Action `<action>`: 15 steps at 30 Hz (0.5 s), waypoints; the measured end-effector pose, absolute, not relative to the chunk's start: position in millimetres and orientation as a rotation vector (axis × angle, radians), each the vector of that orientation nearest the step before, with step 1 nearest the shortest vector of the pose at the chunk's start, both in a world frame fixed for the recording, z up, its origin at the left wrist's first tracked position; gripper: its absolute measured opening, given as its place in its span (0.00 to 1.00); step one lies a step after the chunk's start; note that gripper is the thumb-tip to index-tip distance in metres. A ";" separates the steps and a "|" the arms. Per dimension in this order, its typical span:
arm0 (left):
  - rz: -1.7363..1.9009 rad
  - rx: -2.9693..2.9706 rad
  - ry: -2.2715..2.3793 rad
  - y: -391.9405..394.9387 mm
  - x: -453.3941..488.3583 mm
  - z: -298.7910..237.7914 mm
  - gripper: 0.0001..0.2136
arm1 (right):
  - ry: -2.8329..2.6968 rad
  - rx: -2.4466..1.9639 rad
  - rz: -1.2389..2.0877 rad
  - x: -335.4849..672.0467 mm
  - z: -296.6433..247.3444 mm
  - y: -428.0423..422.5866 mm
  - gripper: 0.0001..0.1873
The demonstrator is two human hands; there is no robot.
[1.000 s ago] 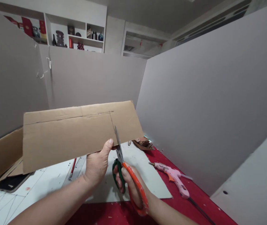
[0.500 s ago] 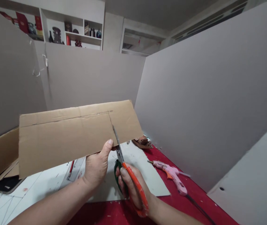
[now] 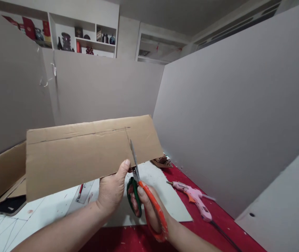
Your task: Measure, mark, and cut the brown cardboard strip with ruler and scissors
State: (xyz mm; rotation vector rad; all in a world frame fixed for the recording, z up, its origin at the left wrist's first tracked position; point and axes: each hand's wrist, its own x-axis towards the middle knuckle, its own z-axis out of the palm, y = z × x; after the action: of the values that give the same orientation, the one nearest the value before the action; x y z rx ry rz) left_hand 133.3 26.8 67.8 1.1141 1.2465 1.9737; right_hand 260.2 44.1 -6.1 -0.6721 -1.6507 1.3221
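A flat piece of brown cardboard [image 3: 81,154] is held up, tilted, above the table. My left hand [image 3: 114,187] grips its lower edge, thumb on the face and fingers hidden behind. Pencil lines run across the cardboard, one long near the top edge and one short that meets it at the right. In my right hand [image 3: 149,206] are scissors [image 3: 136,166] with one orange and one green handle. Their blades straddle the lower edge of the cardboard along the short line, just right of my left thumb. The rear blade is hidden.
A pink glue gun [image 3: 193,197] with a cord lies on the red cloth [image 3: 175,236] at the right. A white board [image 3: 165,196] is under my hands. At the left are a phone [image 3: 10,204], a red pencil [image 3: 80,191] and more cardboard [image 3: 2,171]. Grey panels [image 3: 233,105] stand around.
The whole scene has shifted slightly right and down in view. The scissor handles have spread a little wider, while both hands keep their grips.
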 end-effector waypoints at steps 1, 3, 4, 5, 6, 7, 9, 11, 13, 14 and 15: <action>1.977 1.106 1.242 27.6 133.5 66.6 0.08 | -1.648 -0.682 1.325 260.5 -5.4 43.6 0.26; 1.929 1.095 1.241 29.9 134.2 64.3 0.10 | -1.621 -0.709 1.349 261.2 -3.3 42.5 0.26; 1.886 1.086 1.227 31.0 134.9 62.9 0.12 | -1.605 -0.724 1.365 261.7 -1.9 42.3 0.26; 1.829 1.077 1.191 31.5 136.0 61.2 0.14 | -1.592 -0.740 1.373 262.2 -0.3 42.6 0.26; 1.763 1.063 1.129 31.2 137.2 59.3 0.15 | -1.585 -0.754 1.367 263.0 1.5 43.4 0.27; 1.690 1.041 1.055 29.6 138.2 57.1 0.15 | -1.582 -0.772 1.355 263.9 3.2 44.7 0.27; 1.543 0.989 0.940 22.2 137.7 53.7 0.15 | -1.581 -0.817 1.322 266.3 6.2 48.0 0.28; 1.375 0.972 0.928 9.5 130.2 55.2 0.15 | -1.590 -0.860 1.302 268.8 7.7 51.0 0.29; 1.254 1.050 1.006 -4.6 113.8 67.3 0.15 | -1.622 -0.887 1.303 270.7 7.6 52.2 0.29; 1.255 1.154 1.060 -10.5 102.7 78.1 0.14 | -1.647 -0.887 1.306 271.3 7.1 52.0 0.28; 1.357 1.291 1.149 -14.4 90.4 91.5 0.13 | -1.675 -0.883 1.309 271.7 6.4 51.1 0.27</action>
State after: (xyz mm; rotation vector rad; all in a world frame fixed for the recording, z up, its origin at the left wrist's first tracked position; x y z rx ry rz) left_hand 90.4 -14.4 91.5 1.2913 1.1491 1.3572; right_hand 271.7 51.1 6.4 -0.8827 -1.6746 1.3093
